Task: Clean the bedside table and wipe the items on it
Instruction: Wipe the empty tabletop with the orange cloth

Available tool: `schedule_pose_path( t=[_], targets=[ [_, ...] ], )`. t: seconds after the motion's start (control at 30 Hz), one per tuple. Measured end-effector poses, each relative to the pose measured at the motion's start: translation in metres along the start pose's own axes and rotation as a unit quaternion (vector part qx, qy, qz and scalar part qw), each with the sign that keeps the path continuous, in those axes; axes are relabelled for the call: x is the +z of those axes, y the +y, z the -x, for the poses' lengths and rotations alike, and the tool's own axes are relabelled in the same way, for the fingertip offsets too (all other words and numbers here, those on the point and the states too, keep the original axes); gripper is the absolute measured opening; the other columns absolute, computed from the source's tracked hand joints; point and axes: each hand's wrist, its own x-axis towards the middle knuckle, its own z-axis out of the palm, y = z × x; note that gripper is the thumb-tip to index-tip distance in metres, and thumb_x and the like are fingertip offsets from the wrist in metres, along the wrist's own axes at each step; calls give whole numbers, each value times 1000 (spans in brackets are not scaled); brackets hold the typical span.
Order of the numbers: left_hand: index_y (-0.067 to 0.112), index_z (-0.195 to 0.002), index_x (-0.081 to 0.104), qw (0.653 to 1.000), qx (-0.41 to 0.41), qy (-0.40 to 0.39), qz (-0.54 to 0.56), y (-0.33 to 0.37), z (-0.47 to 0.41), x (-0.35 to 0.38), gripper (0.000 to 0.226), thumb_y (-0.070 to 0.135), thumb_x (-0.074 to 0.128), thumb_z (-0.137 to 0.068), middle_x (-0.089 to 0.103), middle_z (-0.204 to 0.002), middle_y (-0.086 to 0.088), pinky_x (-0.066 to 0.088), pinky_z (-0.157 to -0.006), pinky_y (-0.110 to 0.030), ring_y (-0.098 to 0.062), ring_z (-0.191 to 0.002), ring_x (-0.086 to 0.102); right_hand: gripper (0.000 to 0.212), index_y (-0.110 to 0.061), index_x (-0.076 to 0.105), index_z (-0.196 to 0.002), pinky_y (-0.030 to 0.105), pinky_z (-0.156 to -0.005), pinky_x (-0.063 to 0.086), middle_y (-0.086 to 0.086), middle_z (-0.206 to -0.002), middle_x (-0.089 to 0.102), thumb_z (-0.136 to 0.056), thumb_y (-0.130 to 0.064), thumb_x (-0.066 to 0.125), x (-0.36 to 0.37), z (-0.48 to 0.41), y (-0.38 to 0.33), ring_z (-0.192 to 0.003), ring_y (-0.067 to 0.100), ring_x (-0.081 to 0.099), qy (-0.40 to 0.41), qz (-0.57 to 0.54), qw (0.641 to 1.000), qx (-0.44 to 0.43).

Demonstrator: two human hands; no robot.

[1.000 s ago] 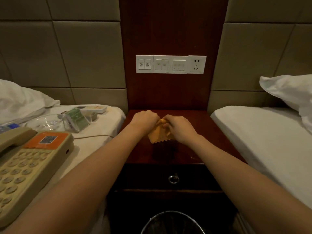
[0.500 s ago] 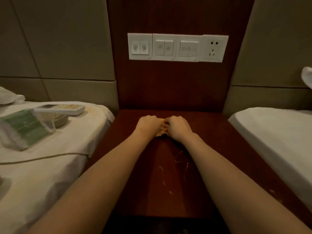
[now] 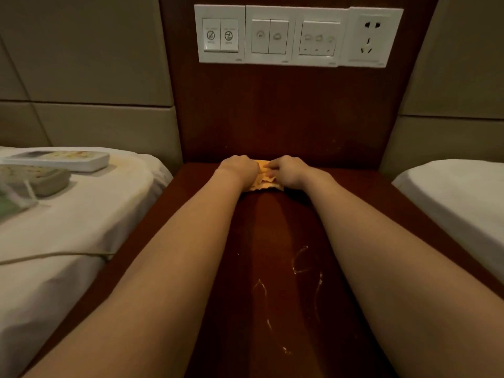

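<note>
A small orange cloth (image 3: 264,179) lies bunched on the dark red wooden bedside table (image 3: 275,268), close to the back panel. My left hand (image 3: 239,167) and my right hand (image 3: 290,170) both grip it with curled fingers, side by side, and press it onto the tabletop. Only a strip of the cloth shows between and below the hands. Pale scratch-like marks (image 3: 302,264) streak the tabletop nearer to me, between my forearms.
A white bed (image 3: 81,214) on the left carries a white remote (image 3: 58,160), a grey box (image 3: 41,180), a green-filled clear holder (image 3: 8,205) and a cord (image 3: 54,256). Another white bed (image 3: 458,197) flanks the right. A switch and socket panel (image 3: 297,36) sits on the back board.
The view has moved closer and lower over the table. Both hands with the cloth have slid toward the back panel. The telephone, drawer and bin have left the view.
</note>
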Motion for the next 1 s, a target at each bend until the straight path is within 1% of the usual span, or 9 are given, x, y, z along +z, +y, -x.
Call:
schedule_pose_path(
  t=[0.33,0.43,0.57,0.6,0.67,0.7,0.8,0.93,1.0],
  targets=[
    [10,-127,54,993,-17,6,119,-8,23,2,34,13,35,-99,55,-124,-15,45,-88,-36,-31,-111,54,38,-18,50,-135,36,-100,38,12,-139,47,-97,-22,48,3,22,-9,-125,30,45,5,5,1000,18],
    [11,-126,55,992,-17,-11,127,-5,40,-3,31,14,40,-98,57,-121,-13,45,-82,-32,-29,-108,56,38,-18,49,-135,37,-99,39,12,-139,47,-98,-22,46,4,41,-14,-124,29,46,-8,21,1000,18],
    [14,-129,53,980,0,-68,187,-8,70,-11,38,33,42,-98,56,-123,-10,41,-79,-31,-27,-108,54,43,-19,44,-139,39,-104,39,10,-142,43,-97,-28,47,0,77,-23,-126,28,44,-51,27,998,18],
    [15,-129,54,978,6,-77,193,-9,79,-13,40,37,42,-98,56,-123,-10,41,-79,-31,-27,-108,54,45,-20,43,-140,38,-99,43,9,-137,48,-96,-29,48,-3,87,-25,-120,25,49,-65,13,998,22],
    [16,-125,58,979,13,-76,187,-8,94,-16,38,37,45,-96,58,-122,-9,41,-81,-33,-28,-108,55,46,-22,42,-140,33,-80,48,6,-113,58,-95,-30,49,-6,107,-32,-95,18,57,-95,-13,995,30],
    [16,-121,61,981,17,-70,180,-6,100,-18,35,34,46,-96,59,-119,-9,42,-79,-33,-28,-107,56,45,-23,44,-139,32,-78,47,6,-111,58,-95,-30,49,-8,115,-35,-92,18,56,-105,-7,994,30],
    [12,-107,67,984,28,-54,170,-1,119,-21,28,29,48,-95,64,-108,-9,41,-71,-31,-24,-92,57,39,-24,51,-133,37,-92,43,9,-130,51,-94,-28,50,-7,138,-41,-112,24,51,-103,5,994,25],
    [14,-104,69,977,31,-51,206,1,143,-26,28,35,53,-93,67,-102,-7,40,-68,-27,-18,-82,56,37,-21,53,-131,33,-89,48,8,-123,56,-94,-25,51,0,161,-42,-103,22,56,-92,-6,996,15],
    [15,-108,69,973,38,-54,221,3,155,-29,30,36,53,-93,67,-103,-6,41,-68,-25,-14,-81,54,26,-20,59,-119,33,-83,46,3,-107,57,-94,-24,51,2,169,-43,-100,24,55,-92,14,996,1]
  ],
)
